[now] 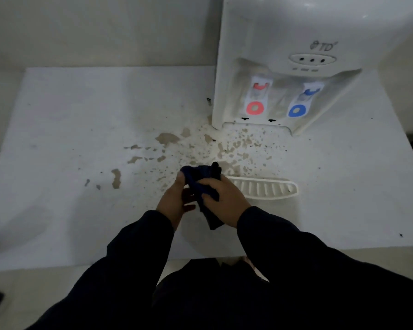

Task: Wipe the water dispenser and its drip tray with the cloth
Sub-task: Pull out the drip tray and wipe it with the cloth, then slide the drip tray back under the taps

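Note:
A white water dispenser [296, 55] stands at the back right of the table, with a red tap [255, 101] and a blue tap [301, 103]. Its white slotted drip tray [265, 188] lies detached on the table in front of it, just right of my hands. A dark blue cloth [202, 179] is bunched between both hands. My left hand [174, 201] grips its left side, and my right hand [224, 198] closes over its right part. One end of the cloth hangs down between my wrists.
The white table [69, 127] carries brown stains and specks [167, 139] spread from the dispenser's base toward the centre. A pale wall rises behind. The table's near edge runs just below my forearms.

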